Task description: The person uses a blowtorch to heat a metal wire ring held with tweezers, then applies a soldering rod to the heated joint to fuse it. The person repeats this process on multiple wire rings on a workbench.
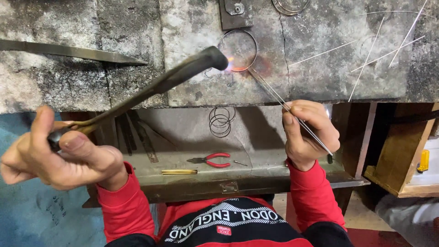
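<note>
Nearest the body, the left hand [59, 155] is clenched around the handle of a dark torch [151, 87], whose long axis climbs up and rightward to a nozzle with a small flame at its tip. The right hand [308, 135] pinches a thin metal rod [279, 98], which slants up and leftward, its far end meeting the flame. Both tools converge beyond the hands on a wire ring [238, 50] lying flat on the scorched grey worktop [320, 55], glowing at its lower edge. The right hand sits nearer the ring; the left is well apart.
</note>
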